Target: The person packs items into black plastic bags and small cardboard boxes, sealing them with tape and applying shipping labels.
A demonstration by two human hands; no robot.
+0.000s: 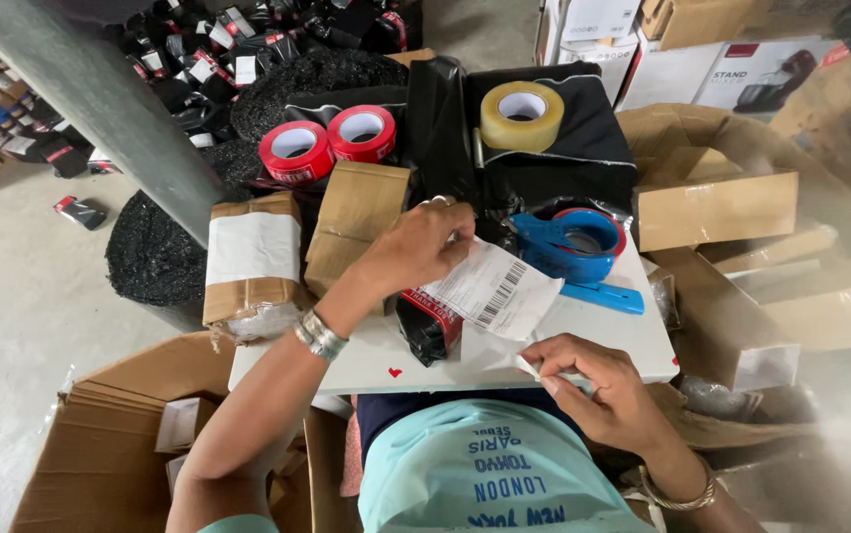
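Note:
My left hand [424, 242] pinches the top edge of a white shipping label [493, 288] with a barcode, held above a small white table [633, 341]. My right hand [598, 385] grips a strip of white backing paper at the label's lower corner, near the table's front edge. Under the label lies a black plastic parcel [425, 331] with red tape on it. A blue tape dispenser [574, 247] rests just right of the label.
Two red tape rolls [327, 148] and a tan tape roll [522, 114] sit at the back on black bags. Brown wrapped parcels [253, 259] stand at the left. Open cardboard boxes [717, 207] crowd the right, another lies lower left.

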